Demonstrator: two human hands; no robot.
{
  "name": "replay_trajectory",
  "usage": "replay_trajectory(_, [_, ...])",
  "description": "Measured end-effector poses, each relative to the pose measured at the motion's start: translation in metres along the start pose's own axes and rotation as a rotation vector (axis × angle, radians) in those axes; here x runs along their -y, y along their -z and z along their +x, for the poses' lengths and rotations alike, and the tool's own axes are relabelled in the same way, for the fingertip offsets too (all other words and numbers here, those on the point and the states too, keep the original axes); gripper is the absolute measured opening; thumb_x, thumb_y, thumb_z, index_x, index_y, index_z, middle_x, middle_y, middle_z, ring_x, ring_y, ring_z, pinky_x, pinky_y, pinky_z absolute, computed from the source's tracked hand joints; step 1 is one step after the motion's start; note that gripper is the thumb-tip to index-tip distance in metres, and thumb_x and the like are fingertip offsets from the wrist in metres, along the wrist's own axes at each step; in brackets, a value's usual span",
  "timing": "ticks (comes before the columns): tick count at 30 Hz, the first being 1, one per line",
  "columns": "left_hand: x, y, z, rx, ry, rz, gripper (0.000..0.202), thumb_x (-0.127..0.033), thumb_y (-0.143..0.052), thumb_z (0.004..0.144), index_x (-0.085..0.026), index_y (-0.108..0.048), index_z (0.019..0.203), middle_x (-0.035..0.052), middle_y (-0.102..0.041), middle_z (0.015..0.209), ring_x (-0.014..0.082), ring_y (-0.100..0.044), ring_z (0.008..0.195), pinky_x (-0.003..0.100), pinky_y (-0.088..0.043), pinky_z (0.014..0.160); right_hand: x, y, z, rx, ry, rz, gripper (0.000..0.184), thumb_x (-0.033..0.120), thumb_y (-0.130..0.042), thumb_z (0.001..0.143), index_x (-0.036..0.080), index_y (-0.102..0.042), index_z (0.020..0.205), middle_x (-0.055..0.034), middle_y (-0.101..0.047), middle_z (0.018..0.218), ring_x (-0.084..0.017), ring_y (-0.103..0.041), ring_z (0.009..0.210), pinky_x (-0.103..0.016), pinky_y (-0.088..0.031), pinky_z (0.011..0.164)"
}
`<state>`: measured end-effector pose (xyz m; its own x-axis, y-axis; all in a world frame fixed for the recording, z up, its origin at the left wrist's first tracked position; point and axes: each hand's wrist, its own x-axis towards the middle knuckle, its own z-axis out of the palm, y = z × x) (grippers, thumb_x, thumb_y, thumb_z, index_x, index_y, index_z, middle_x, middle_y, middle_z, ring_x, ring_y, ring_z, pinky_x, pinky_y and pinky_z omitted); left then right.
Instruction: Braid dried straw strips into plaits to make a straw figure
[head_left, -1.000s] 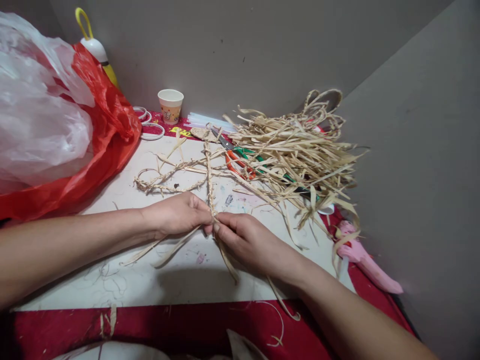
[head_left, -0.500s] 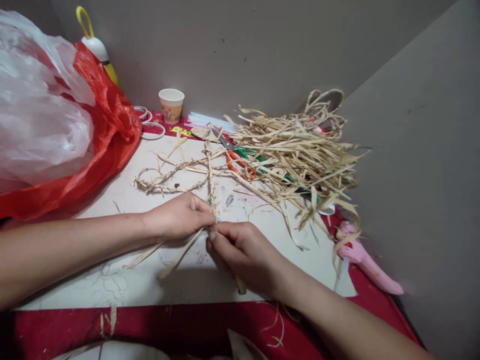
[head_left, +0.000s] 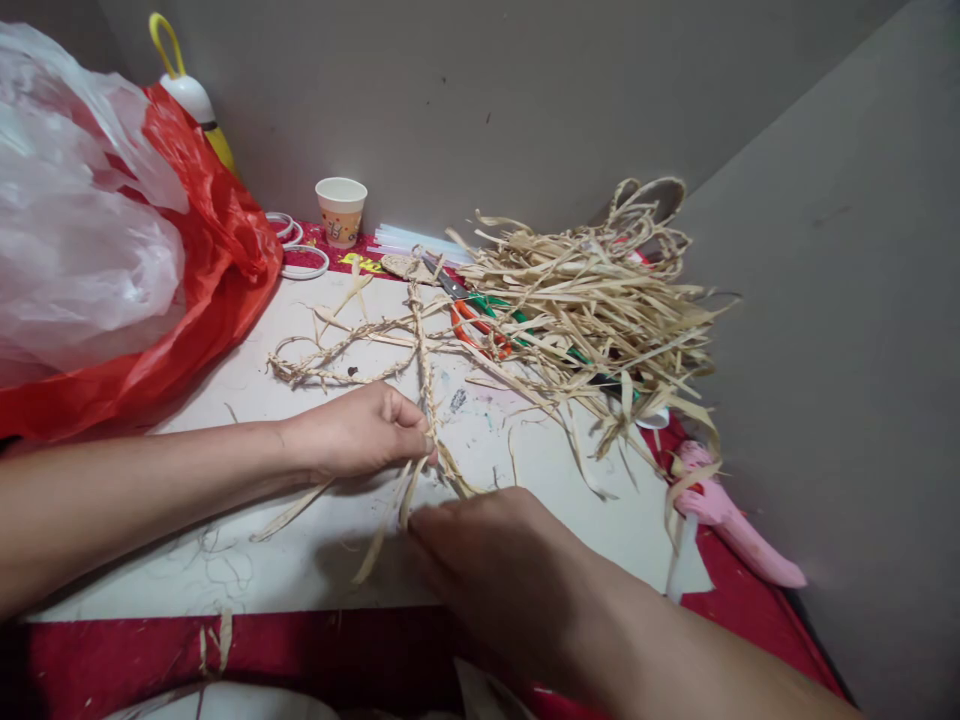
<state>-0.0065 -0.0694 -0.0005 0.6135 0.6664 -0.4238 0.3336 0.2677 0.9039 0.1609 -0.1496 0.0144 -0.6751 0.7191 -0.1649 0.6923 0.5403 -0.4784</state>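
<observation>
I note the left hand [head_left: 360, 432] pinching the straw braid [head_left: 422, 345]; right hand [head_left: 495, 550] gripping its loose strands [head_left: 390, 520]

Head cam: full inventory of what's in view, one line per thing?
braid: one, tan, mid-board, near end pinched by left hand
loose strips: several, tan, fanning from braid end toward right hand
straw pile: one, tan, far right of board
scissors: one pair, orange and green handles, under pile edge
cup: one, white with print, back by wall
rings: about three, white, left of cup
bags: red and clear, far left
glue gun: one, pink, right edge
board: one, white, on red cloth
left hand: pinching braid end
right hand: at strip ends, grip hidden
</observation>
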Motion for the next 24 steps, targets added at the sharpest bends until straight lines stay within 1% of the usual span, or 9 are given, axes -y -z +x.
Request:
replay_trajectory(3, [-0.002, 0.002, 0.0, 0.007, 0.013, 0.009, 0.018, -0.027, -0.059, 0.072, -0.012, -0.065, 0.066, -0.0029, -0.051, 0.052, 0.0066, -0.036, 0.049, 0.021, -0.026, 0.049, 0.001, 0.019, -0.01, -0.001, -0.003, 0.137, 0.035, 0.034, -0.051, 0.088, 0.018, -0.057, 0.057, 0.0027, -0.05, 0.05, -0.008, -0.034, 0.043, -0.023, -0.024, 0.041])
replay_trajectory(6, [-0.005, 0.003, -0.001, 0.018, 0.02, -0.017, 0.017, -0.025, -0.058, 0.073, -0.012, -0.063, 0.064, -0.005, -0.047, 0.05, 0.0053, -0.031, 0.047, 0.021, -0.023, 0.048, -0.013, 0.034, -0.004, -0.269, -0.155, 0.201, 0.038, 0.033, -0.046, 0.092, 0.018, -0.051, 0.057, 0.0025, -0.042, 0.047, -0.008, -0.033, 0.045, -0.023, -0.025, 0.044])
replay_trajectory(8, [-0.006, 0.003, -0.001, 0.034, 0.012, -0.039, 0.016, -0.023, -0.058, 0.074, -0.011, -0.064, 0.065, -0.0048, -0.049, 0.052, 0.0051, -0.033, 0.049, 0.02, -0.025, 0.049, -0.025, 0.038, 0.008, -0.42, -0.244, 0.21, 0.03, 0.033, -0.047, 0.09, 0.017, -0.055, 0.066, -0.0001, -0.049, 0.057, -0.011, -0.04, 0.053, -0.024, -0.03, 0.051])
replay_trajectory(9, [-0.006, 0.003, -0.001, 0.038, 0.008, -0.051, 0.015, -0.022, -0.058, 0.074, -0.011, -0.064, 0.066, -0.0043, -0.051, 0.054, 0.0053, -0.035, 0.05, 0.02, -0.027, 0.05, -0.03, 0.038, 0.015, -0.393, -0.265, 0.28, 0.028, 0.035, -0.048, 0.089, 0.017, -0.056, 0.07, -0.0011, -0.052, 0.061, -0.012, -0.043, 0.056, -0.024, -0.032, 0.053])
replay_trajectory(12, [-0.006, 0.004, 0.0, 0.058, -0.008, -0.093, 0.014, -0.02, -0.058, 0.075, -0.012, -0.065, 0.066, -0.002, -0.056, 0.058, 0.007, -0.043, 0.055, 0.02, -0.032, 0.054, -0.041, 0.029, 0.028, -0.192, -0.279, 0.581, 0.03, 0.042, -0.048, 0.089, 0.016, -0.056, 0.075, -0.0018, -0.055, 0.067, -0.012, -0.047, 0.06, -0.024, -0.037, 0.056])
replay_trajectory(15, [-0.004, 0.005, 0.001, 0.115, -0.043, -0.116, 0.016, -0.019, -0.056, 0.076, -0.012, -0.064, 0.064, 0.001, -0.062, 0.064, 0.0091, -0.051, 0.062, 0.021, -0.038, 0.062, -0.045, 0.018, 0.032, -0.017, -0.29, 0.937, 0.035, 0.049, -0.047, 0.088, 0.016, -0.051, 0.077, 0.0005, -0.053, 0.064, -0.01, -0.047, 0.053, -0.023, -0.038, 0.052])
replay_trajectory(19, [-0.001, 0.007, 0.003, 0.103, -0.034, -0.082, 0.016, -0.022, -0.056, 0.077, -0.012, -0.065, 0.069, -0.0004, -0.06, 0.063, 0.0078, -0.046, 0.057, 0.021, -0.036, 0.06, -0.049, 0.01, 0.033, 0.046, -0.313, 1.159, 0.039, 0.054, -0.051, 0.085, 0.016, -0.051, 0.075, 0.008, -0.034, 0.052, -0.005, -0.026, 0.041, -0.019, -0.02, 0.037])
replay_trajectory(21, [-0.002, 0.008, 0.002, 0.126, -0.035, -0.071, 0.016, -0.022, -0.055, 0.077, -0.011, -0.065, 0.071, -0.0011, -0.057, 0.062, 0.0068, -0.042, 0.055, 0.02, -0.032, 0.056, -0.052, 0.01, 0.033, 0.062, -0.311, 1.203, 0.039, 0.053, -0.055, 0.083, 0.015, -0.053, 0.074, 0.0082, -0.032, 0.052, -0.004, -0.022, 0.041, -0.019, -0.016, 0.036])
replay_trajectory(24, [-0.006, 0.011, 0.001, 0.144, -0.009, 0.0, 0.015, -0.021, -0.054, 0.076, -0.011, -0.062, 0.069, -0.0057, -0.044, 0.053, 0.0054, -0.029, 0.049, 0.02, -0.023, 0.048, -0.056, 0.01, 0.036, 0.114, -0.306, 1.299, 0.036, 0.049, -0.059, 0.081, 0.015, -0.053, 0.072, 0.0096, -0.028, 0.049, -0.004, -0.018, 0.04, -0.02, -0.012, 0.036])
